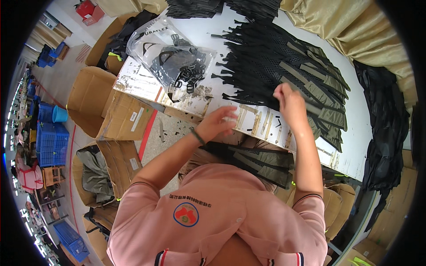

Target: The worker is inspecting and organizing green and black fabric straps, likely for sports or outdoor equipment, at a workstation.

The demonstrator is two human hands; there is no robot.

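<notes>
**Hands at work over a spread of black straps**

A person in a pink shirt bends over a white table, both bare hands out over the worn near edge. The right hand has its fingers pinched together on the edge of a large fan of black mesh straps with olive fabric pieces, which spreads away beyond and to the right of those fingers. The left hand, a dark band at its wrist, hovers just short of the table edge with fingers loosely curled; whether they grip anything cannot be told, as the tips are blurred. Beyond the left fingers lies a clear plastic bag of black buckles. Below both hands, at lap level, sits a smaller stack of olive and black pieces. Open cardboard boxes stand on the floor to the left of the left fingers
</notes>
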